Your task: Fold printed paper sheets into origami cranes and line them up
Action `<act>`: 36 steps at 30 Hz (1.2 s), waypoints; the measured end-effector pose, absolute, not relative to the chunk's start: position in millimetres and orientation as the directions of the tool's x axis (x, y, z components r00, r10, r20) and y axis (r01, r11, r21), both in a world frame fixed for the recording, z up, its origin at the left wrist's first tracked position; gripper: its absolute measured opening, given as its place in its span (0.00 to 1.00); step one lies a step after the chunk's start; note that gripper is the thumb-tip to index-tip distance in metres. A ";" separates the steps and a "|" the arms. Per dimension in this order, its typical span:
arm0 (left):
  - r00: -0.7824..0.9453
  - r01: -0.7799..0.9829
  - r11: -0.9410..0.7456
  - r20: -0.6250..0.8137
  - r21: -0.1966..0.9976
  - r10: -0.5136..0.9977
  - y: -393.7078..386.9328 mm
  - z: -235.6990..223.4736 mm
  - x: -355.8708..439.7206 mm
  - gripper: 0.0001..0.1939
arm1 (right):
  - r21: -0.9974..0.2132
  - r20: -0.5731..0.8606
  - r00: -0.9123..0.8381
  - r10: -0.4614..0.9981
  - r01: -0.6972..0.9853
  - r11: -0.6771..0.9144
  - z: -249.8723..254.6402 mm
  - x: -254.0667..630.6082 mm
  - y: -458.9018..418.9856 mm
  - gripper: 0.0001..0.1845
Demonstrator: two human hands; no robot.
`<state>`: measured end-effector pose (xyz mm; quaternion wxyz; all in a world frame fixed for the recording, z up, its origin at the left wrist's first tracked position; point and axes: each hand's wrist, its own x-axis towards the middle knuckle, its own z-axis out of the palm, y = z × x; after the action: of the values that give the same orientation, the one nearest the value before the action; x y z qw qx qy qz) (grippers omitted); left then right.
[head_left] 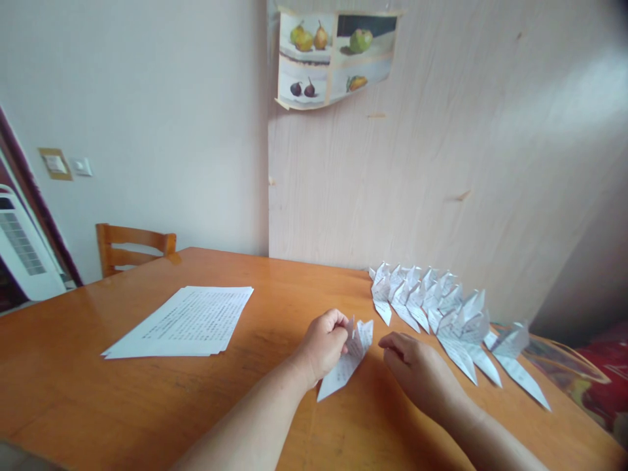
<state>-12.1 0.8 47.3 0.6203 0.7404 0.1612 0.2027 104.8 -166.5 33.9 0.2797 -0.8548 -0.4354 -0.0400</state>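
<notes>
My left hand [328, 341] is closed, pinching the upper left part of a folded paper figure [343, 369]. This figure is origami made from white printed paper, with upright points and a long pointed flap lying toward me on the table. Just to its right, my right hand [417, 363] hovers or rests with loosely bent fingers, apart from the paper and with nothing visible in it. Beyond that hand stand several similar folded paper figures [461, 327] in close rows. One more figure [513, 343] sits at the right end, its flap toward the table's edge.
A stack of printed sheets [181, 324] lies on the left of the wooden table [275, 301]. Behind the table are a wooden chair [137, 242] and a wall panel with a fruit picture [338, 59]. Red bagged items [598, 373] lie beyond the right edge.
</notes>
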 end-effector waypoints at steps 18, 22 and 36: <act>0.890 -0.007 -0.247 0.119 0.969 0.440 -5.7 54.3 -14.3 0.02 | -0.508 0.296 0.631 0.717 0.740 -0.441 35.9 99.3 -165.7 0.12; 0.887 -0.032 -0.280 0.156 0.959 0.434 -6.8 54.5 -16.0 0.03 | -0.543 0.316 0.636 0.704 0.730 -0.416 38.9 96.4 -165.3 0.11; 0.884 -0.108 -0.355 0.252 0.929 0.393 -3.1 44.7 -11.0 0.09 | -0.673 0.466 0.619 0.632 0.712 -0.201 35.7 91.1 -162.9 0.08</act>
<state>-11.0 -3.1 44.7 0.5609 0.7922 0.0899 0.2230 91.1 -162.9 35.7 0.4593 -0.7738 -0.4340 -0.0438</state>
